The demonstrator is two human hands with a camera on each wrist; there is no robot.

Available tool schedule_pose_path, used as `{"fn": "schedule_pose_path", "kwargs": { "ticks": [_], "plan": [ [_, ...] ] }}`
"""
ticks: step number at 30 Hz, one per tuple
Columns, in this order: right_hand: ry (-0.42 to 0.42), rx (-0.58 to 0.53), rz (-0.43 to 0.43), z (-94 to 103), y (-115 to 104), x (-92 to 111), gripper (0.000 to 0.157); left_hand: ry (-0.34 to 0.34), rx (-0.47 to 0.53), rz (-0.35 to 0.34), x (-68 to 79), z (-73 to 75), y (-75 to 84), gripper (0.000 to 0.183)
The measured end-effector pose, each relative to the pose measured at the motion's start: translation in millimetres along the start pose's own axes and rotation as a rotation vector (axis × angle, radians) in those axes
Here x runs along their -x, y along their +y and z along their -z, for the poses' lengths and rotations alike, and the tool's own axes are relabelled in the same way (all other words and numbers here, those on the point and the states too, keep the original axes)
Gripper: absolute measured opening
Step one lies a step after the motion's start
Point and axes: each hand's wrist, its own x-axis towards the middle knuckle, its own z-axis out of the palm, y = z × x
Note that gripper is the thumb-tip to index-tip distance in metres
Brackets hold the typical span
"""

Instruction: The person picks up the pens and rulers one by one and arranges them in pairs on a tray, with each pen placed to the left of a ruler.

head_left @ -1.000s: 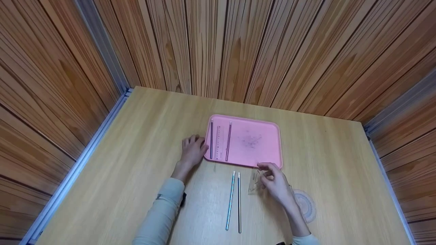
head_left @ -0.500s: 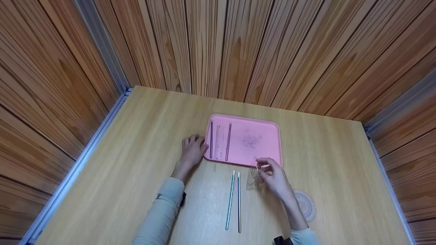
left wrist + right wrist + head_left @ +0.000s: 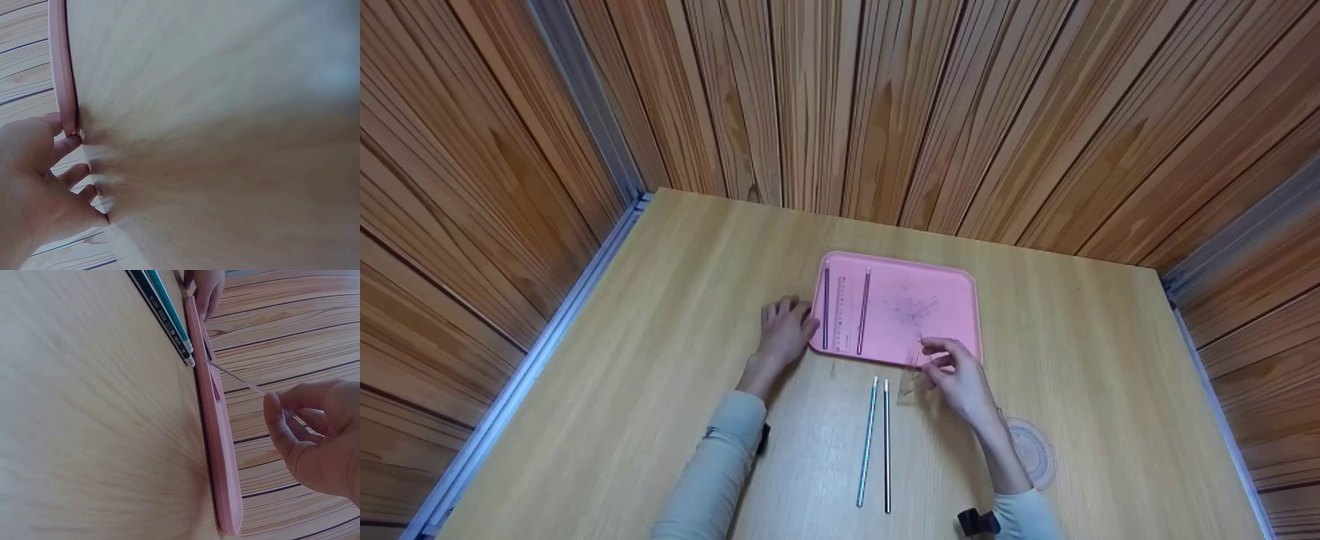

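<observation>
Pinching a clear triangular plastic set square between thumb and forefinger, the right hand was shown with its other fingers loosely bent. We could barely trace the triangle's transparent outline from above; the right wrist view gave it nearly edge-on, as a thin pale line. It was tilted, partly over the near edge of a pink rectangular tray with rounded corners and a raised rim; whether it touched that rim we could not tell. The left hand gripped the tray's left side, thumb over the rim and forefinger against the outer wall, its remaining fingers spread with their tips down on the pale wood-grained tabletop.

In the tray we saw a slim dark pencil, a translucent ruler whose markings were too small to read, and a purplish pencil; dark speckling of unclear nature marked the tray's floor. Nearer us lay a shiny teal pencil and a glossy black pencil, side by side and apart. The right forearm partly hid a clear round disc with ringed markings. The frame's lower edge cut off both pale sleeves.
</observation>
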Motion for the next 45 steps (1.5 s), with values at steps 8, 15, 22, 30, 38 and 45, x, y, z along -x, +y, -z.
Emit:
{"fn": "schedule_pose_path", "kwargs": {
  "ticks": [8, 15, 22, 30, 38, 45],
  "plan": [
    [-0.008, 0.015, 0.02, -1.7, 0, -8, 0.047, 0.0, 0.015, 0.011, 0.2, -1.2, -1.4, 0.044],
    [-0.027, -0.004, 0.014, -3.2, -2, -17, 0.05, -0.006, 0.019, 0.027, -1.0, -0.4, 0.6, 0.044],
    [-0.017, 0.015, 0.042, -6.3, -2, -26, 0.048, -0.005, 0.031, 0.024, 0.0, 1.4, 1.3, 0.044],
    [-0.048, 0.012, 0.013, -11.8, -1, -37, 0.048, 0.02, 0.021, -0.024, 1.4, 0.0, -1.6, 0.043],
    [-0.091, 0.031, -0.025, -17.1, -6, -47, 0.051, 0.019, 0.013, -0.028, 0.7, -0.8, -2.6, 0.042],
    [-0.11, 0.084, 0.009, -22.6, -8, -58, 0.052, 0.014, 0.026, -0.014, 0.5, 1.3, -0.2, 0.042]
  ]
}}
